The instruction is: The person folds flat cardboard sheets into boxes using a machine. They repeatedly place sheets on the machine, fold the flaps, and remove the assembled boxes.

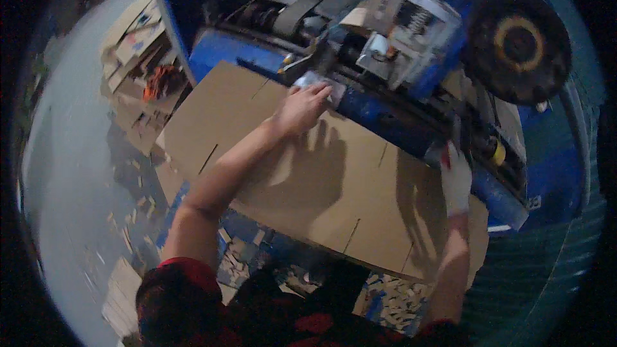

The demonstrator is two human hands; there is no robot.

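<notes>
Hands apart: left hand (302, 110) spread on shiny plate (337, 95); right hand (456, 180) by blue machine (379, 108), grip unclear. Slotted cardboard sheet (308, 183) below.

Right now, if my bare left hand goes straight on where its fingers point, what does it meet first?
Your left hand would probably first meet the shiny, pale flat piece just ahead, at the blue metal machine; depth is unclear.

here's a red-and-black patterned fabric sleeve (183, 289), ending well behind the bare left hand (303, 109), and a whitish, glove-like covering (456, 186) around the right hand (455, 170)!
</notes>
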